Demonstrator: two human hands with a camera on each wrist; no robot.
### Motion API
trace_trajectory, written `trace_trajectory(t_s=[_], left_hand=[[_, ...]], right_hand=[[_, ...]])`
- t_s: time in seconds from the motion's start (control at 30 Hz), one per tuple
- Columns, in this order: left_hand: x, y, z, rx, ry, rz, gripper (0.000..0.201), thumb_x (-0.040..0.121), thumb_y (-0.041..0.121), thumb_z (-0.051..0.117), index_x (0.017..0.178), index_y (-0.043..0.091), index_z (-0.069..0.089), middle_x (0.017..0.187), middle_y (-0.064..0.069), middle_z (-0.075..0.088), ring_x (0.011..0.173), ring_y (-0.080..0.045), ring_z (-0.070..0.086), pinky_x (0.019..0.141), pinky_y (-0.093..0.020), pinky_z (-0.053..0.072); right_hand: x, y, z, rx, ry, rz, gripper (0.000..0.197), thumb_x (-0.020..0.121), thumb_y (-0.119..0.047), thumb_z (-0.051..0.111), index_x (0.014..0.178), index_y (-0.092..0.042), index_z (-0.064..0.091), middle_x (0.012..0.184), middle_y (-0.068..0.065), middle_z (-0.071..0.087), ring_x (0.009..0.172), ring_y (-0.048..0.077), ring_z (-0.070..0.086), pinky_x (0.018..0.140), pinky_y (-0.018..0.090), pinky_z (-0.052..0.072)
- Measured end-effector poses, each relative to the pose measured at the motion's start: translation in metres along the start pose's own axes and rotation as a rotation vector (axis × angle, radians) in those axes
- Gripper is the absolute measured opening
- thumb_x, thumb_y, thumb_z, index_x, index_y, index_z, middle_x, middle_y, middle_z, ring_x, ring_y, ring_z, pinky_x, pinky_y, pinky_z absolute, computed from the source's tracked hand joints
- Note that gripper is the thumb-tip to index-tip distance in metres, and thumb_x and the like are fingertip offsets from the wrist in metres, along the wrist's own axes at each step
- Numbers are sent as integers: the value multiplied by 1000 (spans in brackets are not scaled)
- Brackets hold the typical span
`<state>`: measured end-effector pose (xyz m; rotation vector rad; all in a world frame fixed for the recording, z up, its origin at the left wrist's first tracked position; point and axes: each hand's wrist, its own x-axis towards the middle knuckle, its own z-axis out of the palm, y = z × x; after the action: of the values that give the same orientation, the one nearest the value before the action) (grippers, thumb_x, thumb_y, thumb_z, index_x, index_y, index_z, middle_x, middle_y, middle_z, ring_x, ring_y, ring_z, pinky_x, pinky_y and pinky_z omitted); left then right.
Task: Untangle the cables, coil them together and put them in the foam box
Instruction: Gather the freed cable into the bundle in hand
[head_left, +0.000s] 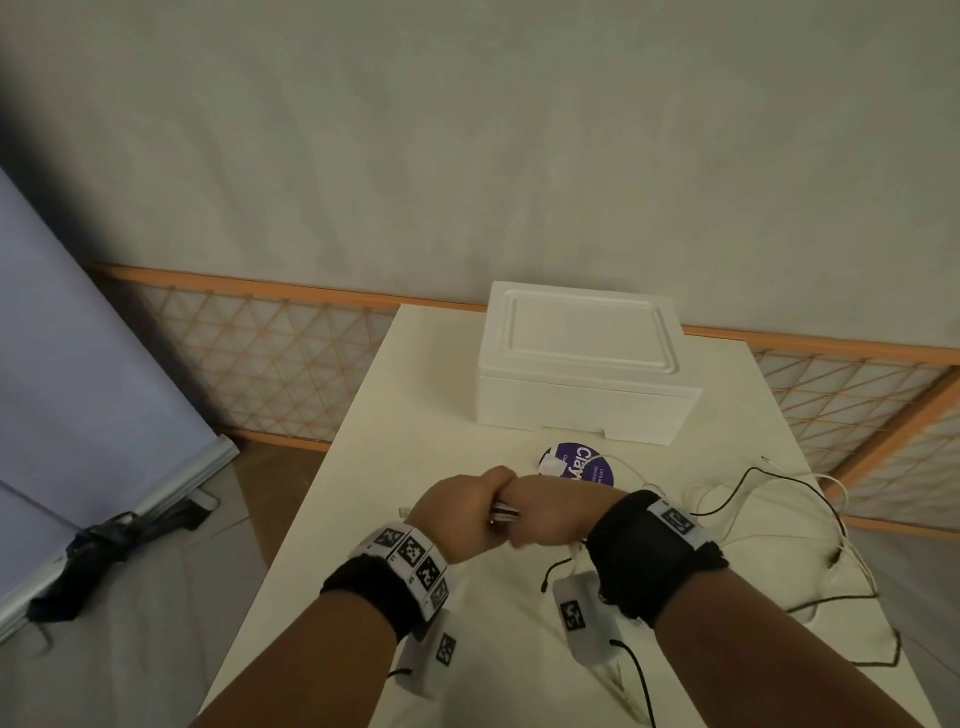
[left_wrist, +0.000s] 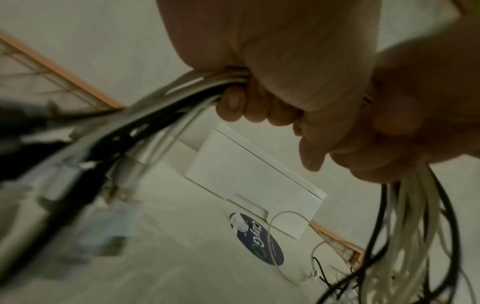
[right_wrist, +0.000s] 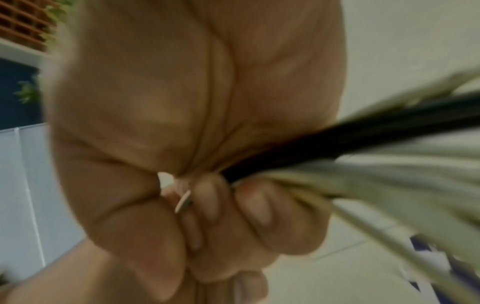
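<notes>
Over the middle of the white table (head_left: 395, 447), both hands meet fist to fist. My left hand (head_left: 457, 506) grips a bundle of white and black cables (left_wrist: 166, 102); their plug ends stick out to its left. My right hand (head_left: 550, 514) grips the same cable bundle (right_wrist: 350, 164) right beside it. Loose lengths of black and white cable (head_left: 810, 519) trail from the right hand across the table's right side. The white foam box (head_left: 582, 364) stands closed at the table's far edge, lid on, beyond the hands.
A round purple sticker (head_left: 576, 465) lies on the table between the hands and the box. An orange lattice fence (head_left: 270, 358) runs behind the table. To the left a pale blue panel (head_left: 78, 364) leans over the floor.
</notes>
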<state>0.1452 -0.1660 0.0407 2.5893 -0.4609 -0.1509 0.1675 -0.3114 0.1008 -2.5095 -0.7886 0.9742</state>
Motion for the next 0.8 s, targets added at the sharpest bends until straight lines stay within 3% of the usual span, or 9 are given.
trace_trajectory(t_s=[0.07,0.13,0.23,0.33,0.4,0.47,0.63,0.7,0.8], left_hand=[[3,-2,-4,75,19,4,28,83,28,60,110,18,58,90,-5,70,83,-25,64,68,-31,47],[5,-5,-9,129,8,-34,16,87,28,56,92,15,63,85,-6,68,78,-23,61,64,-29,41],[5,-10,-11,153,-43,-85,21,86,32,53,76,15,61,72,-1,60,70,-20,55,60,-29,37],[5,-18,-11,152,-31,-110,24,84,34,50,62,24,48,61,8,49,68,-19,54,57,-29,34],[5,-19,-11,156,-23,-108,24,85,31,53,63,25,46,60,8,46,67,-18,52,56,-28,32],[3,-19,-14,147,-8,-120,18,85,29,54,68,25,51,61,8,48,69,-19,56,58,-29,37],[-2,-25,-26,127,31,-198,18,83,34,51,81,21,64,72,5,61,74,-18,60,66,-31,48],[-3,-26,-27,110,45,-201,19,84,35,52,81,22,65,75,4,63,75,-17,59,67,-30,47],[-8,-32,-25,22,-106,-241,19,83,40,66,75,25,58,73,7,60,73,-15,59,69,-30,49]], right_hand=[[-2,10,6,-9,37,-20,25,91,-18,53,113,-7,57,107,8,61,93,20,57,82,34,45],[-4,19,10,35,132,-74,24,95,-25,52,114,-11,55,99,-1,57,88,13,52,75,27,39],[-4,30,16,122,190,-62,32,94,-44,50,111,-17,56,84,-11,53,74,6,51,65,21,40],[-4,40,21,228,218,30,45,89,-54,53,92,-9,55,75,-2,52,67,14,58,66,34,51],[-5,42,24,238,239,33,48,88,-55,54,85,-7,53,72,0,50,66,18,59,69,39,54],[-6,44,24,198,251,27,52,87,-57,54,85,-5,53,71,0,49,64,19,57,68,41,55],[-11,51,25,73,254,61,47,93,-52,47,89,-6,56,69,-2,49,62,13,50,60,29,43],[-11,45,26,-10,294,66,41,96,-46,44,91,-8,57,74,-1,53,66,13,49,65,30,42],[-8,41,22,-96,270,81,34,97,-41,42,90,-12,56,76,-3,51,73,18,53,70,34,44]])
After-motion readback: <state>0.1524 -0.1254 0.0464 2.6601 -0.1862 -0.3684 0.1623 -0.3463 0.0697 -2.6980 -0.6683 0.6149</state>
